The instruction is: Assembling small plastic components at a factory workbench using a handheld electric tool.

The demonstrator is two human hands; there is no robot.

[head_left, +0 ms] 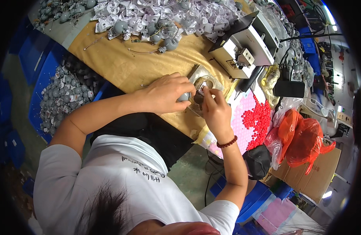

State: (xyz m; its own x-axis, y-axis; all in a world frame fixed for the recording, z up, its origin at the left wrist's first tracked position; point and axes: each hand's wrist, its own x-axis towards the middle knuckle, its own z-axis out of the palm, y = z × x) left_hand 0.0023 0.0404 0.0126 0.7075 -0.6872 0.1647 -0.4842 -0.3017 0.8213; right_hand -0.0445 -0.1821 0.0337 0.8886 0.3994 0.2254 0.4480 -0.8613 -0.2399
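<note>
- where is the grey ball (183, 97) showing?
- it's appearing near the middle of the frame, by the block (219, 83); the left hand (165, 93) is holding it between thumb and fingers.
- and the right hand (216, 111)?
- its fingertips are sitting close together by a small white piece (204, 84); i cannot tell if they're gripping it.
- how is the ball likely handling?
- probably light, stiff and slightly slippery, so cupping its round sides is looking safest.
</note>
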